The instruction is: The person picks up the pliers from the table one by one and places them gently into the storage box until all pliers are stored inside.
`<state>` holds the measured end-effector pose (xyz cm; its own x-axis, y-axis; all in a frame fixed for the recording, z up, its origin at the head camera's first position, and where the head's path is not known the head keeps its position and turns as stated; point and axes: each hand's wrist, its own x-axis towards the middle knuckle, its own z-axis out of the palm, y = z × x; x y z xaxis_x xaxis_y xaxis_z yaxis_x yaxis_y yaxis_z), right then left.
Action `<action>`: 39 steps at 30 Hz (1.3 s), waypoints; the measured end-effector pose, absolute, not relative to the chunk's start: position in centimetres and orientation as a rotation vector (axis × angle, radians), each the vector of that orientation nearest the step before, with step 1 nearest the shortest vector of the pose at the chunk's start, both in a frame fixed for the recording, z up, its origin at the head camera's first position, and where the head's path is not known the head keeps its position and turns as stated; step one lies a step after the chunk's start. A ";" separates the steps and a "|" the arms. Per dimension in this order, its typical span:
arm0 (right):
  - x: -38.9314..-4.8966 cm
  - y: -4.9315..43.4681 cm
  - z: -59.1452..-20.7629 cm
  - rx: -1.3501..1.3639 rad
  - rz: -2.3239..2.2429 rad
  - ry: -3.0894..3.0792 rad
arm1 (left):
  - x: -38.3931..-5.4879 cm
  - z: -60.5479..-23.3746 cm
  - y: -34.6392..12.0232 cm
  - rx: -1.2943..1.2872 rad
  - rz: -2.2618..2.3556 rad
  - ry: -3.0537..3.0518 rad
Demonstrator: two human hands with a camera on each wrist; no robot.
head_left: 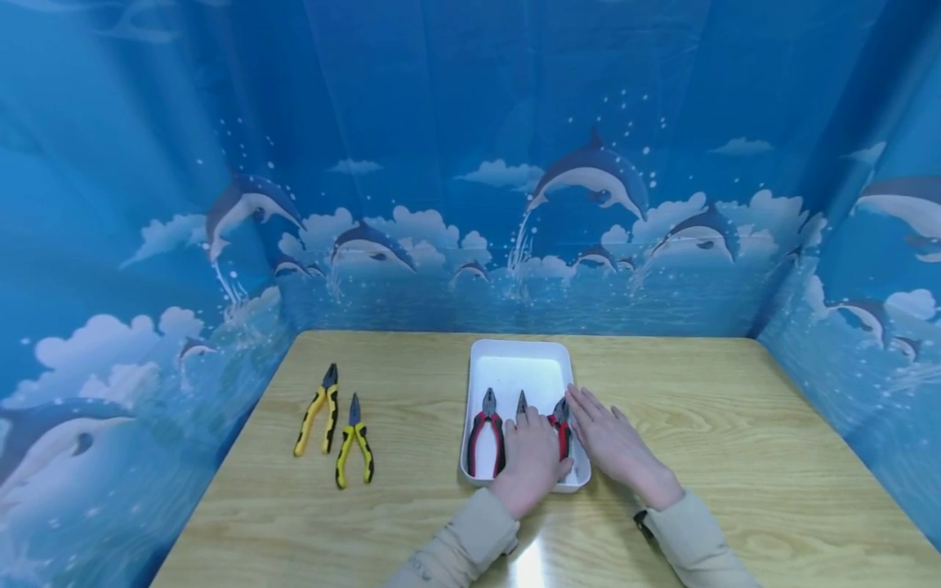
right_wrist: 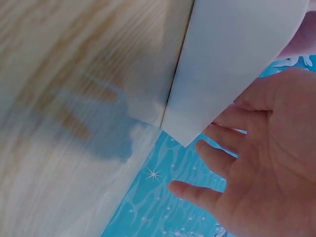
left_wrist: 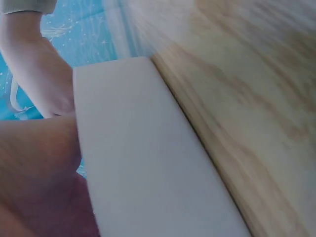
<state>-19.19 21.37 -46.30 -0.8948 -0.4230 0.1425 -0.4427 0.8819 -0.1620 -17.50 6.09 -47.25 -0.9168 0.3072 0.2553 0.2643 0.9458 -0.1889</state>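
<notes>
Over a wood-grain table [head_left: 735, 441], a person's left hand [head_left: 532, 459] reaches down into a white rectangular tray [head_left: 519, 365], where we count three pairs of pliers lying side by side, heads toward the far end. The hand covers the handles of the middle needle-nose pliers [head_left: 522, 403], leaving us only the dark tapered tip; its fingers are too hidden for us to tell whether it grasps them. To its left lie red-and-black-handled pliers [head_left: 488, 407], handles spread; to its right, a second red-handled pair [head_left: 563, 433] rests along the tray's right wall. There we find the right hand [head_left: 613, 445] just outside the tray, fingers extended and released, holding nothing, the tips at the rim near that pair's head; we cannot tell whether they touch it. The right wrist view shows us those fingers spread beside the outer wall. Well apart, on the table's left, we see two yellow-and-black pairs lying near each other: longer pliers [head_left: 328, 416] and smaller needle-nose pliers [head_left: 356, 426], both with handles parted. Behind hangs a blue backdrop [head_left: 441, 294] printed with leaping dolphins and clouds.
</notes>
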 end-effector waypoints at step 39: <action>-19.1 21.4 -46.4 0.652 0.310 -2.973 | -18.8 -44.0 -0.3 -0.389 -0.207 -2.670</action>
